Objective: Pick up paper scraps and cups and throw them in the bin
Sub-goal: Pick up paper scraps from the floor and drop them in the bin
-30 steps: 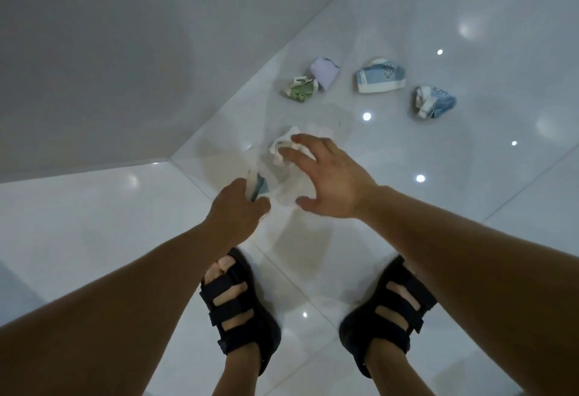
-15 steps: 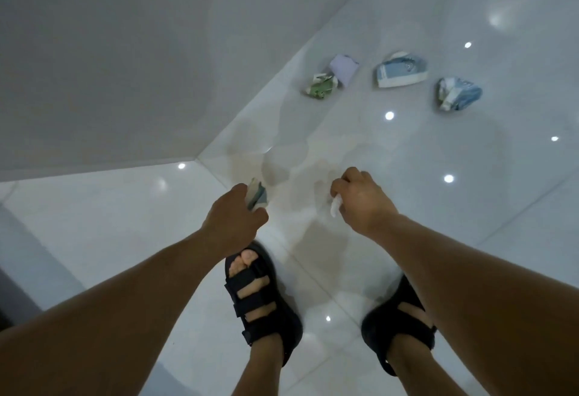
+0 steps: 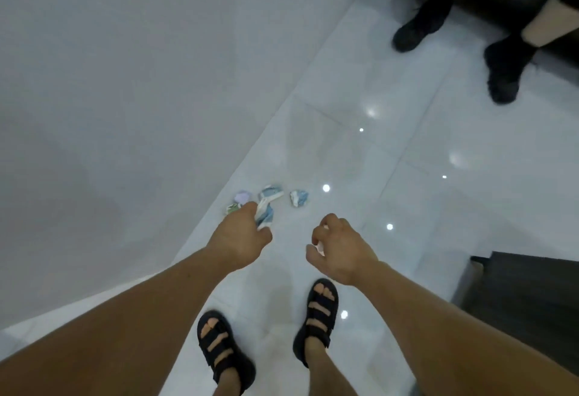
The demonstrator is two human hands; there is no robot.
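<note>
The left hand [image 3: 241,235] is gripping a crumpled blue-and-white paper piece [image 3: 264,216], fingers curled tightly round it. The piece is sticking out of the fist forward, its long axis running away from the person. The right hand [image 3: 340,246] is curling loosely round a white paper scrap [image 3: 319,246]. Only slivers of it are showing between thumb and fingers, so its direction cannot be told. Both hands are hovering above the glossy white tiled floor [image 3: 407,207], well apart from each other.

Four more pieces are lying on the floor just ahead of the left hand, close to the foot of the white wall [image 3: 125,98]:
- one lilac scrap [image 3: 242,197]
- one green-printed scrap [image 3: 232,208], partly hidden by the knuckles
- one crushed blue-and-white cup [image 3: 271,194], lying on its side with its long axis across the view
- one blue-and-white crumpled wad [image 3: 299,198], a little apart to the right

The person is wearing two black strap sandals [image 3: 224,351]. Another person's two black shoes [image 3: 416,25] are standing at the far right.
</note>
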